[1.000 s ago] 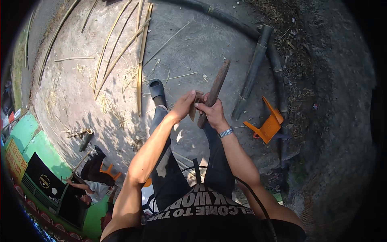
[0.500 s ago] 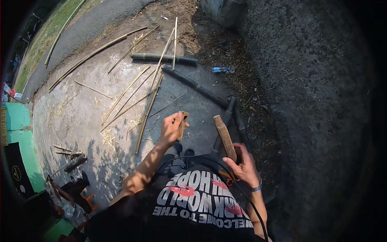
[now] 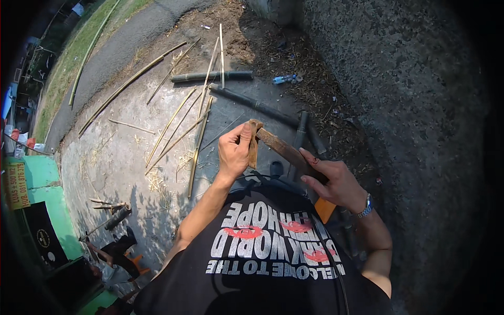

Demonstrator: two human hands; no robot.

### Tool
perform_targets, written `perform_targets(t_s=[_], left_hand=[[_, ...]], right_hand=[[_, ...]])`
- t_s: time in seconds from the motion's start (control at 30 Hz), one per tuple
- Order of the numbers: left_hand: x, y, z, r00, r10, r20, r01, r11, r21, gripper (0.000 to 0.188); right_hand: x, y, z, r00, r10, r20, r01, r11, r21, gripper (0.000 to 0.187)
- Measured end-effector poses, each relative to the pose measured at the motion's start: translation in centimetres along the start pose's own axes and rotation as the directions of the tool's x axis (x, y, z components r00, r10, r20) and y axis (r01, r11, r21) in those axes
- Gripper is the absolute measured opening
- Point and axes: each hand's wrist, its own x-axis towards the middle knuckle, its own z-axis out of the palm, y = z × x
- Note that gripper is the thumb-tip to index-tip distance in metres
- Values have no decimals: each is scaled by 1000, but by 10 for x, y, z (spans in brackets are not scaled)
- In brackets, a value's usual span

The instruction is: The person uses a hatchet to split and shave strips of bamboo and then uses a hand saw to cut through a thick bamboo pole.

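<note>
Hands [image 3: 234,150], two, hold one stick [image 3: 286,147], one brown piece [image 3: 253,154].

Dress comprised a black T-shirt [image 3: 262,291] bearing white lettering [image 3: 265,247] and red, mouth-like motifs [image 3: 242,232]; a silver link-band wristwatch [image 3: 366,206] was worn on the right; a thin black cord [image 3: 344,290] crossed the shirtfront.

Own hands [image 3: 234,152]: two
Held pieces [image 3: 286,149]: two
Watch [image 3: 365,206]: one
Bottle [image 3: 284,79]: one
Dark poles [image 3: 223,76]: at least three
Pale strips [image 3: 194,165]: at least seven
Orange chairs [image 3: 325,211]: two
</note>
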Motion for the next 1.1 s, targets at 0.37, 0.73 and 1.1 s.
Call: perform_targets(t_s=[0.37,0.73,1.1], left_hand=[[-30,7,74,970,141,-198,-72,946,317,41],[-63,26,90,946,231,-229,-59,815,577,30],[-89,12,87,944,172,-282,68,733,676,26]], right_hand=[[-25,47,-80,974,-79,213,100,991,-92,67],[-14,70,-84,892,-127,433,194,974,-114,64],[7,101,-55,841,-204,501,228,974,15,58]])
